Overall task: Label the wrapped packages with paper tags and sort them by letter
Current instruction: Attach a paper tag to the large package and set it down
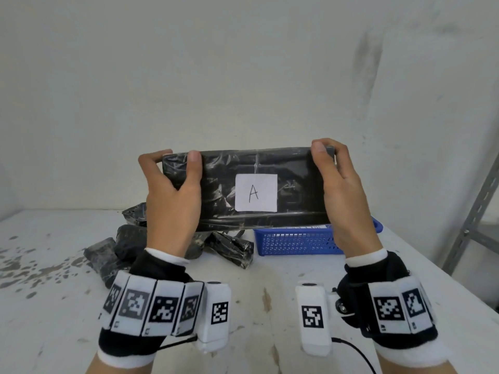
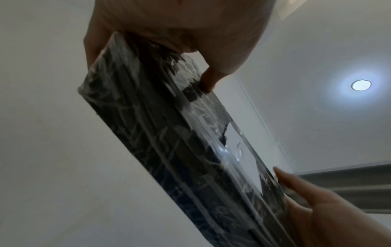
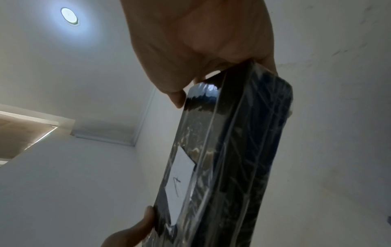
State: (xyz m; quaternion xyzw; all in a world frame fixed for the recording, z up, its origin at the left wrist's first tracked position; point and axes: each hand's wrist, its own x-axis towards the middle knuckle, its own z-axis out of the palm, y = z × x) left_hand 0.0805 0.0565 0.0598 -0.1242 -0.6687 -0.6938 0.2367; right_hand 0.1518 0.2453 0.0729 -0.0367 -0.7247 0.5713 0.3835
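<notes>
A long black package (image 1: 259, 163) wrapped in clear film is held up in front of the wall, flat face toward me. A white paper tag (image 1: 256, 193) marked "A" sits at its middle. My left hand (image 1: 172, 195) grips its left end, thumb on the front and fingers curled behind. My right hand (image 1: 340, 190) grips the right end the same way. The left wrist view shows the package (image 2: 160, 133) edge-on with the tag (image 2: 243, 150); the right wrist view shows the package (image 3: 243, 150) and the tag (image 3: 180, 180).
Several more black wrapped packages (image 1: 232, 248) lie piled on the white, paint-worn table (image 1: 54, 306) behind my left wrist. A blue mesh basket (image 1: 294, 240) stands at the back right. A grey metal shelf frame (image 1: 475, 211) rises past the table's right edge.
</notes>
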